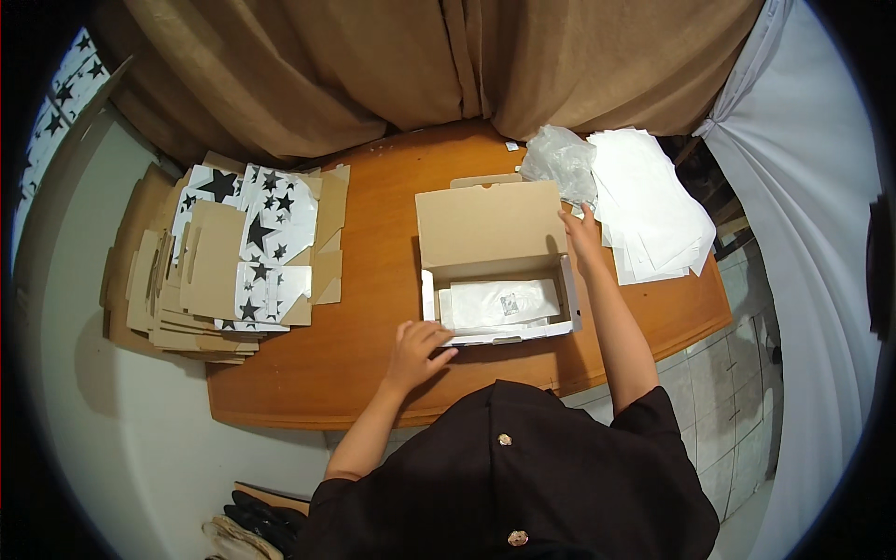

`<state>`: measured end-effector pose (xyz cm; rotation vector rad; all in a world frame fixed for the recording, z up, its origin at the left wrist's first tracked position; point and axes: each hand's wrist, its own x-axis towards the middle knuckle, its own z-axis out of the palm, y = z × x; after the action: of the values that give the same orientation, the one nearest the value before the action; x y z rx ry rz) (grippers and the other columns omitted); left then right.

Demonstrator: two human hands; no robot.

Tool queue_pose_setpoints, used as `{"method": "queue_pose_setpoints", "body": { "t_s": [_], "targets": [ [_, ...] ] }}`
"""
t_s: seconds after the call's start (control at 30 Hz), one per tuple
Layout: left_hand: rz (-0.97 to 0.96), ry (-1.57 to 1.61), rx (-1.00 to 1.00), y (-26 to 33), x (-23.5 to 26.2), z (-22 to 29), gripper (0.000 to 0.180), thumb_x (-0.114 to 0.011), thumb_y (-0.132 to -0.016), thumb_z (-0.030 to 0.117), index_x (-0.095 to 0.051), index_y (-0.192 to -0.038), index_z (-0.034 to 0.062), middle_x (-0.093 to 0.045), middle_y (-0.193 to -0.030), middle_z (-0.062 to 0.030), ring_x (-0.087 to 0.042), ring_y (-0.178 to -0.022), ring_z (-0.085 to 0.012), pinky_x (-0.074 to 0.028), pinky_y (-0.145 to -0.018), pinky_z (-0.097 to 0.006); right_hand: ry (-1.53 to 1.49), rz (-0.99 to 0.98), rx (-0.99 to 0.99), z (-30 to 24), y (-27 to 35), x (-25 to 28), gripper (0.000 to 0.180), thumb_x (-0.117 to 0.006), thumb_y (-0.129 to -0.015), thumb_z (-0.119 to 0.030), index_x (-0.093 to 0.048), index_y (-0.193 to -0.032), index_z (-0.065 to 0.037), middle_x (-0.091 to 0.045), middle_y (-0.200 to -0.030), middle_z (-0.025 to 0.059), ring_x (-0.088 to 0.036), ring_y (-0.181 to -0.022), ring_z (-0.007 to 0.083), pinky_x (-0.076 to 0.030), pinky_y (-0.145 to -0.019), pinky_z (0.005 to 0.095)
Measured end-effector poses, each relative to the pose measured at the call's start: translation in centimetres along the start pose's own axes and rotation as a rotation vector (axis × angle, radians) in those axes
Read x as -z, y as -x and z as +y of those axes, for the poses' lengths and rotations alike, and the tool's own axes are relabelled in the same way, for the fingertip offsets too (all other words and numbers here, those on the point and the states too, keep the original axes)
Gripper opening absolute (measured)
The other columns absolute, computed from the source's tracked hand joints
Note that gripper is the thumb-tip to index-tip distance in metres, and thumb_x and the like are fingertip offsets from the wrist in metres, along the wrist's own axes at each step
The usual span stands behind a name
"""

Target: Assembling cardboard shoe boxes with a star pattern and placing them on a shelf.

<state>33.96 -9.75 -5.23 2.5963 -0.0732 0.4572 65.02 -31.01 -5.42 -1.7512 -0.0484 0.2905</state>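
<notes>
Two bare hands at work over an orange-brown wooden worktop, seen from above. Nearest, at lower centre of the frame: dark buttoned garment of the person, forearms rising from it.

Left hand, centre of the frame: fingers bent, tips resting on the near left corner of the open cardboard box. Grip not closed around anything; touching the box rim only.

Box sits at centre of the worktop, white inside, brown lid flap standing open toward the far side. Inside it lies a flat white packet, filling most of the floor.

Right hand, right of centre: fingers extended, laid against the far right edge of the lid flap. Grip loose; whether any finger hooks the flap, cannot tell.

Just beyond the right hand: crumpled clear plastic bag, and beside it toward upper right a fanned stack of white sheets.

Left of frame, well apart from the box: pile of flat unfolded cartons, brown card and white faces printed with black stars.

Farthest, across the top: brown curtain.
</notes>
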Motion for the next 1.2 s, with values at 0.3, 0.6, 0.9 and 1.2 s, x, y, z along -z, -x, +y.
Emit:
{"method": "queue_pose_setpoints", "body": {
  "t_s": [0.3,0.6,0.9,1.2],
  "targets": [
    [0.086,-0.084,0.099,2.2,-3.9,-0.2,0.025,-0.063,-0.080,0.013,-0.064,-0.105,0.0175,-0.062,-0.107,0.0003,-0.048,-0.114,-0.0230,-0.028,-0.096,-0.048,-0.177,-0.058,0.128,-3.4,6.9,1.0,0.068,-0.068,-0.078,-0.035,-0.037,-0.130,-0.004,-0.050,-0.114,0.0106,-0.048,-0.107,0.0219,-0.035,-0.094,0.0339],
    [0.203,-0.241,0.064,1.9,-7.7,4.9,0.043,-0.062,-0.076,0.018,-0.059,-0.118,0.0207,-0.046,-0.128,-0.0091,-0.037,-0.118,-0.0268,-0.017,-0.095,-0.048,-0.237,0.006,0.312,-2.0,14.6,0.1,0.097,-0.085,-0.059,-0.028,-0.026,-0.132,-0.004,-0.034,-0.128,0.0164,-0.039,-0.118,0.0273,-0.033,-0.099,0.0368],
    [0.163,-0.281,0.055,3.0,-8.9,5.3,0.041,-0.063,-0.073,0.021,-0.061,-0.113,0.0276,-0.044,-0.126,-0.0109,-0.032,-0.118,-0.0270,-0.017,-0.093,-0.048,0.202,0.165,0.393,3.8,16.5,0.7,0.095,-0.085,-0.056,-0.035,-0.032,-0.130,-0.006,-0.039,-0.132,0.0156,-0.038,-0.122,0.0286,-0.012,-0.106,0.0486],
    [0.259,-0.417,-0.026,4.1,-9.5,5.0,0.042,-0.066,-0.072,0.026,-0.061,-0.113,0.0307,-0.040,-0.126,-0.0088,-0.030,-0.117,-0.0254,-0.017,-0.093,-0.042,0.465,0.164,0.363,7.2,17.1,1.1,0.086,-0.082,-0.057,-0.045,-0.043,-0.123,-0.007,-0.035,-0.141,0.0139,-0.037,-0.127,0.0277,0.004,-0.101,0.0638]
  ]
}}
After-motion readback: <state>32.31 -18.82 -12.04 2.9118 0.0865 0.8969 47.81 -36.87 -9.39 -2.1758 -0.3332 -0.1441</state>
